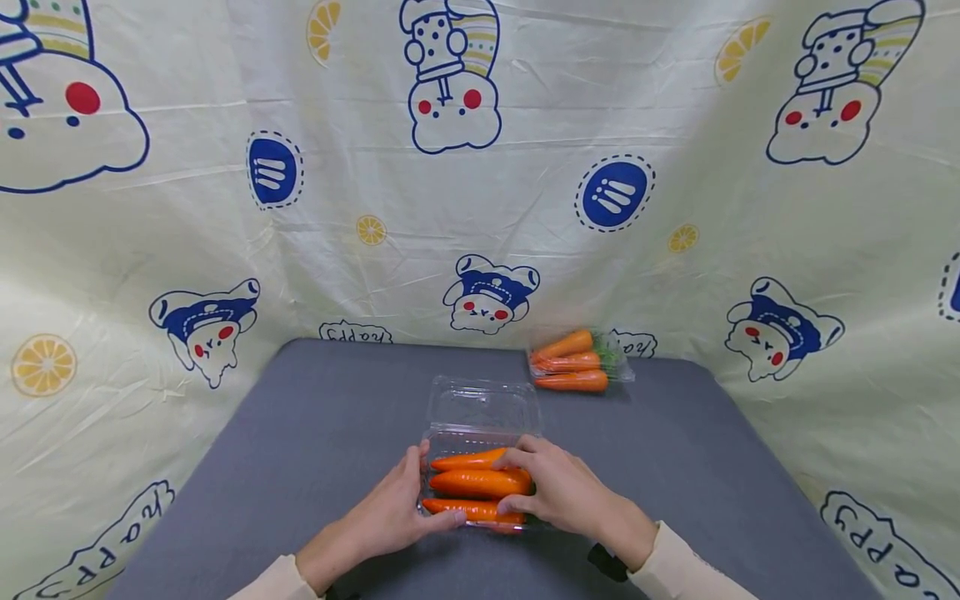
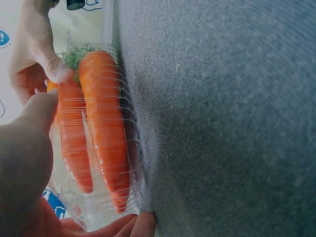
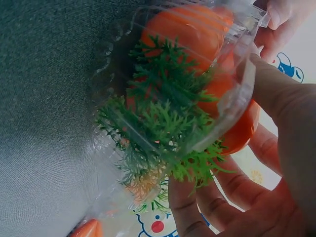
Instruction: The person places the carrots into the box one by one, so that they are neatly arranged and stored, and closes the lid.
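Observation:
An open clear plastic clamshell box [image 1: 474, 433] holds several orange carrots [image 2: 101, 128] with green tops [image 3: 168, 113]. My left hand [image 1: 397, 508] grips the box's left end, thumb along the near side and fingers round the far side. At the other end, my right hand [image 1: 566, 492] reaches over the wall and holds the middle, topmost carrot [image 1: 472, 482] between thumb and fingers. One carrot [image 1: 465, 461] lies behind it and another [image 1: 465, 508] in front. The right wrist view shows the leafy tops close to my right fingers, partly behind clear plastic.
The box's lid [image 1: 483, 402] lies folded back, away from me. Farther back on the right of the grey table [image 1: 337, 417], a second clear pack [image 1: 619, 367] holds more carrots with green tops. A patterned cloth [image 1: 555, 242] hangs behind the table and at its sides.

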A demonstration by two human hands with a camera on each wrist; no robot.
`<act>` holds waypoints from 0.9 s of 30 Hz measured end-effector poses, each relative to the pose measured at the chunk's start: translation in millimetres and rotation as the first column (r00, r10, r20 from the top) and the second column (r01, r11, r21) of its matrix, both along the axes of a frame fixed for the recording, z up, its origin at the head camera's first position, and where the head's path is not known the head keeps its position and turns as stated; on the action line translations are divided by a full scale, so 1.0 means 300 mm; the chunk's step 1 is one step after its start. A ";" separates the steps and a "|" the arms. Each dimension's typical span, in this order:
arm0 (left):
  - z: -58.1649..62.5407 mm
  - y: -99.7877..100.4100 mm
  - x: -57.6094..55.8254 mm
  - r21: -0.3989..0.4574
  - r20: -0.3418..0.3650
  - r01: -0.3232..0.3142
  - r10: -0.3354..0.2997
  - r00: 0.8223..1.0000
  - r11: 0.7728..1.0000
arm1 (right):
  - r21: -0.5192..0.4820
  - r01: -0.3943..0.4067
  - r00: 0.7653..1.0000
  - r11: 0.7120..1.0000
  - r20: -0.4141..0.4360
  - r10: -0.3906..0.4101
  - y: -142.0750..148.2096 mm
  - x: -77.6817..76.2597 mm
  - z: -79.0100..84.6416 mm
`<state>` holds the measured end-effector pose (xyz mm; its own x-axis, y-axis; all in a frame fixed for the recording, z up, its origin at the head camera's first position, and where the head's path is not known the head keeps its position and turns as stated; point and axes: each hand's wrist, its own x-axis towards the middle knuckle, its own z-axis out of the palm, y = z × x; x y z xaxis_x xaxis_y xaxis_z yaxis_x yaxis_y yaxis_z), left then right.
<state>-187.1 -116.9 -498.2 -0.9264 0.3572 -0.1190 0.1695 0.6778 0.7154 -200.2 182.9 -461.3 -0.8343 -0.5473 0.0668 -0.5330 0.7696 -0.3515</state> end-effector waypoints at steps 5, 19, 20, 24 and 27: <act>0.000 -0.001 -0.001 0.001 0.001 0.000 0.000 1.000 1.000 | 0.016 0.010 1.000 1.000 0.020 -0.010 -0.012 0.002 0.000; -0.004 -0.002 -0.001 -0.001 -0.010 0.009 -0.009 1.000 1.000 | 0.077 -0.040 0.997 0.996 -0.066 0.045 -0.022 0.012 0.001; -0.003 -0.002 0.000 -0.002 -0.012 0.010 -0.010 1.000 1.000 | 0.079 -0.039 0.997 0.996 -0.070 0.044 -0.022 0.013 0.001; 0.000 -0.002 0.003 -0.006 -0.021 0.014 -0.014 1.000 1.000 | 0.081 -0.034 0.997 0.996 -0.065 0.039 -0.021 0.015 0.001; 0.001 -0.001 0.002 -0.009 -0.021 0.012 -0.012 1.000 1.000 | 0.086 -0.023 0.998 0.996 -0.055 0.028 -0.022 0.019 0.005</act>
